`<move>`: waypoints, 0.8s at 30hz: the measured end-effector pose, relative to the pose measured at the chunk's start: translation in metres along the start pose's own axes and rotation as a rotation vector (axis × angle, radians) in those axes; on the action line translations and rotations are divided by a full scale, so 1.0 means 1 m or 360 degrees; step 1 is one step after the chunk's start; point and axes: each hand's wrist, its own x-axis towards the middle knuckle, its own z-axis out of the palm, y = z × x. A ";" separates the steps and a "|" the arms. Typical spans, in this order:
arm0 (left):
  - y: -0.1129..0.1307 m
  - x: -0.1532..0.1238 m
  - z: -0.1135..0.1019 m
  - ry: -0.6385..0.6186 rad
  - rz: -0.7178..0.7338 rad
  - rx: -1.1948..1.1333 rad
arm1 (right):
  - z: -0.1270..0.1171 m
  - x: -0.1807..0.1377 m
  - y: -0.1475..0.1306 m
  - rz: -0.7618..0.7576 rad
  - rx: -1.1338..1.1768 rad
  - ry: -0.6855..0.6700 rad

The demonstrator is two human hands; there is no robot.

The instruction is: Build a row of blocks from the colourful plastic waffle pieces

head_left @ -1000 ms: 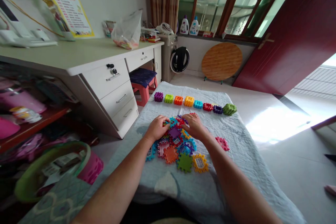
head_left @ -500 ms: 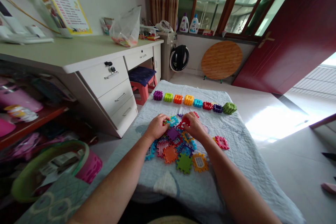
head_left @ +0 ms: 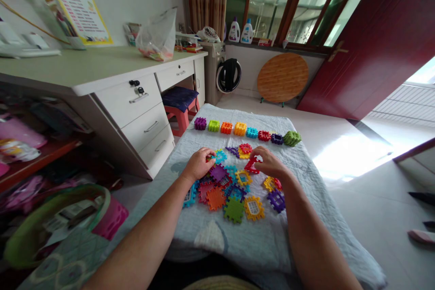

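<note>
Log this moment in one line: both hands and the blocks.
left hand: at turquoise tile, grip unclear | right hand: holding red tile | tile pile: on cloth | block row: beyond hands

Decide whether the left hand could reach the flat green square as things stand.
Probably yes: the green square lies uncovered, and the left hand could likely pass over the low purple square and orange square to it.

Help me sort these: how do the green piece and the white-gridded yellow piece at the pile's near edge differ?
The green piece is one colour; the yellow piece also has white. The green piece's face looks solid, while the yellow piece frames a grid. Both have toothed edges and lie on the cloth.
</note>
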 end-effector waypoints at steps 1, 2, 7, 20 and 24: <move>0.000 0.000 0.000 0.0000 0.0002 0.0004 | -0.004 -0.002 -0.001 0.0011 0.0020 -0.0024; 0.000 0.000 0.000 0.0000 0.0004 0.0007 | -0.007 -0.003 -0.003 0.0024 0.0041 -0.0044; -0.001 0.000 0.001 0.0005 0.0000 0.0002 | -0.013 -0.006 -0.006 0.0126 0.0069 -0.0106; -0.003 0.000 0.002 -0.0013 0.0001 0.0008 | -0.003 -0.003 -0.007 0.0048 0.0455 0.0111; -0.003 0.000 0.001 -0.0023 -0.0001 -0.0002 | -0.006 -0.005 -0.009 0.0112 0.0640 0.0095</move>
